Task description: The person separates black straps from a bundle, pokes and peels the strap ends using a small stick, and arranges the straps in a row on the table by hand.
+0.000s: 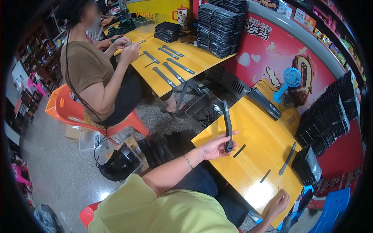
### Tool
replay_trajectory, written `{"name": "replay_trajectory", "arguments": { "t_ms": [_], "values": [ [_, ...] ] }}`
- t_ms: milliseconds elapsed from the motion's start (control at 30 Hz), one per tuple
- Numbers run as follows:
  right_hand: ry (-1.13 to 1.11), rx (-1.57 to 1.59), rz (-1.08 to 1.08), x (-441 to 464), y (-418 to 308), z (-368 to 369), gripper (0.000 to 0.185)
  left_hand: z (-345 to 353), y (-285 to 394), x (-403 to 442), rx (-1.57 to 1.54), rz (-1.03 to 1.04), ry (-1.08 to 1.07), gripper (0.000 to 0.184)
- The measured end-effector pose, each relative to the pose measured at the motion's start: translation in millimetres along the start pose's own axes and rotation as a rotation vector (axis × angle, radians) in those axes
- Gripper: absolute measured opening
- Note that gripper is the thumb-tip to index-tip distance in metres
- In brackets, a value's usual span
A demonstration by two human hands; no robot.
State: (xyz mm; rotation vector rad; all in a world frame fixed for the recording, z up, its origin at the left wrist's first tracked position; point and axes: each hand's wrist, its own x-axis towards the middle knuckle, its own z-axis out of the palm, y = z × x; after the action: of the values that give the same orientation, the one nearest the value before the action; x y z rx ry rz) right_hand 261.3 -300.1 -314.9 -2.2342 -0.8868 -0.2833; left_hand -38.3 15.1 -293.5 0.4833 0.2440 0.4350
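My left hand (217, 148) is closed around the lower end of a long black strap (227, 120), which stands up above the table with a rounded, holed end near my fingers. At the near right corner, my right hand (279, 202) has its fingers pinched together low over the tabletop; whatever is between them is too small to make out. Between my hands lie two short thin black strips, one strip (239, 150) beside my left hand and another strip (265, 176) nearer my right. A similar black strap (287, 158) rests farther right.
Stacks of black packed items (324, 116) line the right edge, with a smaller stack (307, 166) on the table. A blue fan (291, 77) and a black bundle (264, 103) stand at the back. Beside me a co-worker (91, 73) sits at another table (202, 64) holding several straps.
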Motion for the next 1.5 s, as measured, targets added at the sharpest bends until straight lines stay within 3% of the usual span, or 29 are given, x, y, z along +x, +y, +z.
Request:
{"name": "replay_trajectory", "arguments": {
  "t_ms": [133,700,933,1100,1133,1267,1367,1500],
  "values": [
    [0.016,0.028,-0.075,-1,2,0,0.013,-3,-2,0,-0.024,0.015,-0.034,0.042],
    [-0.010,0.022,-0.001,-6,-11,-7,0.013,-2,-4,-5,-0.038,0.078,-0.057,0.045],
    [0.045,0.029,-0.089,-6,1,-5,0.013,1,-7,-7,0.069,0.106,-0.044,0.046],
    [0.056,0.161,0.111,-8,-6,-4,0.015,2,-11,-5,0.172,0.156,-0.042,0.047],
    [0.128,0.192,0.010,-9,-7,-3,0.016,7,-12,-6,0.183,0.160,0.001,0.046],
    [0.111,0.392,-0.023,-1,-90,-30,0.017,43,-19,-12,0.167,0.182,-0.070,0.052],
    [-0.034,0.475,-0.136,-3,-160,-44,0.019,74,-29,-8,0.226,0.190,-0.203,0.056],
    [-0.165,0.587,-0.255,-13,-186,-28,0.030,97,-51,-2,0.360,0.133,-0.230,0.057]
  ]
}}
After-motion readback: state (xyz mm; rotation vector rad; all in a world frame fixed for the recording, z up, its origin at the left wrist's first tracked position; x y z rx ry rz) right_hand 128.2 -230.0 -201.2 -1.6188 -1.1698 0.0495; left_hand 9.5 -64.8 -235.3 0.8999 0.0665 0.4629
